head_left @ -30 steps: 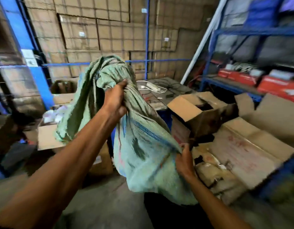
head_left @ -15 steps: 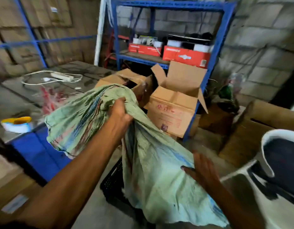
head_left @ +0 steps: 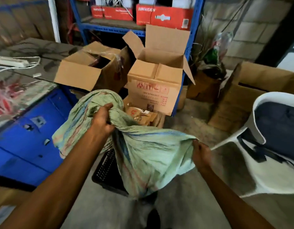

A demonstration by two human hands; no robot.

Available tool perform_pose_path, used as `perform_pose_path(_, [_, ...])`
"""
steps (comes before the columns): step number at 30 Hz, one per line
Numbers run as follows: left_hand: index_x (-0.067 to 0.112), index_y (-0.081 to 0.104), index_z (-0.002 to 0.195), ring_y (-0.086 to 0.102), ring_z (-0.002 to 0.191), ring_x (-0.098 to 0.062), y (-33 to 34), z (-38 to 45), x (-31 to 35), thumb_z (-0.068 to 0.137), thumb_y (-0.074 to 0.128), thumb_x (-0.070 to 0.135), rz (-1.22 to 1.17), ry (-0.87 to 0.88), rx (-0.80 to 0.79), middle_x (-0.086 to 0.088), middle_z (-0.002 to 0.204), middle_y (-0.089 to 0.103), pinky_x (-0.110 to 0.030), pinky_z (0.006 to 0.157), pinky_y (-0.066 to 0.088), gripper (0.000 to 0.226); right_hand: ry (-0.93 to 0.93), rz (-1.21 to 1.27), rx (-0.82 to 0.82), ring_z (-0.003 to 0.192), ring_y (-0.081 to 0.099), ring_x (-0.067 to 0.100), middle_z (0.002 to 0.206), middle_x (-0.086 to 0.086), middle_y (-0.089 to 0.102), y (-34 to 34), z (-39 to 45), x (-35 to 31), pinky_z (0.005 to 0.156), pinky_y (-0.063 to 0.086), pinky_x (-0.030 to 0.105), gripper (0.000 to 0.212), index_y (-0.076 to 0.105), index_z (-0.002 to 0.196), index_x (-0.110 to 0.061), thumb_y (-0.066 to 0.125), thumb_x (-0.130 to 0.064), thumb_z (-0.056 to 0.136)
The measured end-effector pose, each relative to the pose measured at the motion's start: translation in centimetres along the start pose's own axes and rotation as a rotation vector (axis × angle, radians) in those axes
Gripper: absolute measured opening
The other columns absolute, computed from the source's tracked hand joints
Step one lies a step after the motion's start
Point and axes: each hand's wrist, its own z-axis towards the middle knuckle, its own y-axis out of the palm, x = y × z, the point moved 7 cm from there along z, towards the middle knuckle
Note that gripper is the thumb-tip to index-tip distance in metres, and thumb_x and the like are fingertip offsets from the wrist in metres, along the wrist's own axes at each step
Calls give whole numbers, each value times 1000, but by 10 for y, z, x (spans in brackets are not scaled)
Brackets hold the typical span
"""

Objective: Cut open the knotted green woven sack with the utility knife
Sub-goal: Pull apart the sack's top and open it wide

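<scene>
Fingers of our left hand (head_left: 102,120) are clamped on a bunched fold of the green woven sack (head_left: 143,156), near its upper middle. Our right hand (head_left: 200,154) pinches the sack's right edge, fingers closed on the cloth. Between both hands the sack hangs slack, draped over a black perforated crate (head_left: 108,172) on the floor, in front of open cardboard boxes (head_left: 156,90).

Pale green woven plastic sack (head_left: 143,156) with faded blue and red stripes, crumpled and limp, held up off floor. Bunched top lobe at 10 o'clock, gathered neck at centre, one corner stretched out toward 3 o'clock, loose body sagging to 6 o'clock. Knot not discernible. Utility knife not seen.
</scene>
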Motion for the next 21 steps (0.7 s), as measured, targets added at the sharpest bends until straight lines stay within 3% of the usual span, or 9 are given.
perform_pose_path(2, [-1, 50, 129, 61, 85, -31, -18, 11, -9, 100, 38, 23, 54, -63, 35, -21, 86, 73, -44, 87, 43, 39, -22, 32, -18, 57, 43, 21, 59, 16, 48, 4, 10, -15, 52, 34, 29, 39, 53, 60, 1, 49, -16, 94])
perform_pose_path(5, [-2, 46, 135, 58, 106, -37, -42, 31, -33, 100, 39, 21, 72, -185, 62, -26, 131, 56, -46, 93, 41, 43, -89, 64, -12, 51, 33, 17, 54, 8, 38, -4, 22, -46, 43, 32, 24, 40, 48, 54, -7, 54, -16, 92])
perform_pose_path(7, [-2, 45, 137, 56, 105, -38, -53, 45, -53, 99, 39, 20, 64, -274, 52, -25, 140, 49, -47, 99, 39, 44, -114, 27, -23, 47, 35, 16, 48, 4, 40, -15, 26, -65, 42, 33, 21, 45, 46, 48, -14, 54, -20, 92])
perform_pose_path(9, [-3, 45, 136, 56, 102, -37, -58, 60, -72, 98, 40, 20, 75, -347, 36, -24, 140, 49, -47, 104, 38, 44, -136, 2, -36, 45, 34, 13, 46, 0, 39, -23, 24, -82, 43, 33, 25, 45, 45, 48, -16, 54, -24, 91])
perform_pose_path(12, [-3, 45, 136, 58, 90, -35, -63, 79, -92, 97, 42, 20, 154, -438, 52, -24, 130, 54, -46, 98, 39, 45, -203, -61, -20, 43, 28, 9, 48, 0, 33, -27, 13, -107, 36, 25, 14, 42, 43, 51, -13, 55, -20, 91])
perform_pose_path(14, [-4, 45, 135, 57, 87, -35, -69, 93, -102, 98, 42, 20, 203, -475, 73, -24, 133, 53, -45, 93, 40, 44, -259, -103, -22, 38, 25, 6, 44, -6, 28, -22, 6, -120, 35, 22, 14, 49, 35, 47, -17, 57, -16, 90])
perform_pose_path(18, [2, 45, 136, 52, 120, -35, -90, 114, -129, 98, 44, 35, 299, -605, 100, -20, 143, 48, -43, 94, 42, 50, -349, -161, -38, 35, 26, 7, 35, -6, 31, -16, -5, -137, 36, 21, 14, 55, 26, 45, -21, 62, -15, 87])
perform_pose_path(21, [5, 48, 134, 53, 115, -33, -105, 116, -138, 92, 51, 47, 625, -635, 113, -16, 142, 49, -36, 83, 43, 60, -354, -195, -83, 36, 28, 7, 35, -5, 34, 1, -9, -140, 39, 24, 14, 56, 28, 43, -21, 66, -17, 84])
